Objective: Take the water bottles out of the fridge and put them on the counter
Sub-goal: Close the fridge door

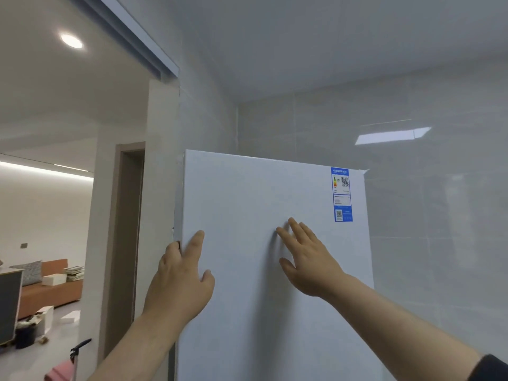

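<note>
A tall white fridge (pixel 261 193) fills the middle of the view, its door shut, with a blue energy label (pixel 341 194) at the door's upper right. My left hand (pixel 180 273) is at the door's left edge, its fingers curled around that edge and its thumb on the front. Flat on the door's front lies my right hand (pixel 308 257), fingers spread and holding nothing. No water bottles and no counter are visible.
Glossy grey tiled walls (pixel 412 215) stand behind and to the right of the fridge. To the left, a doorway opens on a living room with an orange sofa (pixel 49 290), boxes and clutter on the floor. A pink-and-black object (pixel 68 364) sits at the bottom left.
</note>
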A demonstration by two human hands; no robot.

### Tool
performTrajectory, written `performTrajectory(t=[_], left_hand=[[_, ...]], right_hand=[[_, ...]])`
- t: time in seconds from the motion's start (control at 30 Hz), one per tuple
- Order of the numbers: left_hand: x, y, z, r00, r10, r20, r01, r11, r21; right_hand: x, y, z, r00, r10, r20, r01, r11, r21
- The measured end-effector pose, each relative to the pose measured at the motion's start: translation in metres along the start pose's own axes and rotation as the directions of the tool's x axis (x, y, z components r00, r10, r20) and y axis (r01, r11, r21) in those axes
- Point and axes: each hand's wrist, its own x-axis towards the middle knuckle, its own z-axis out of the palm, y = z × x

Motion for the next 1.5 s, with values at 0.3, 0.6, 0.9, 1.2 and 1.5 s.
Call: performTrajectory(t=[0.3, 0.6, 0.9, 1.2, 1.5], left_hand=[[0.043, -0.036, 0.045, 0.994, -0.028, 0.108, 0.034, 0.998, -0.05], [0.068, -0.041, 0.082, 0.939, 0.328, 0.105, -0.344, 0.896, 0.28], [0.111, -0.068, 0.124, 0.931, 0.337, 0.137, -0.36, 0.91, 0.207], [0.152, -0.096, 0.185, 0.918, 0.317, 0.238, -0.351, 0.929, 0.12], [0.155, -0.098, 0.205, 0.931, 0.342, 0.123, -0.354, 0.932, 0.085]], right_hand=[[0.031, 0.021, 0.031, 1.0, -0.028, -0.008, 0.026, 0.987, -0.161], [0.047, 0.047, 0.059, 0.993, 0.101, -0.059, -0.111, 0.977, -0.183], [0.065, 0.054, 0.078, 0.993, 0.106, -0.043, -0.114, 0.94, -0.321], [0.083, 0.063, 0.098, 0.989, 0.144, -0.015, -0.138, 0.901, -0.41], [0.081, 0.073, 0.111, 0.987, 0.139, -0.074, -0.158, 0.882, -0.444]])
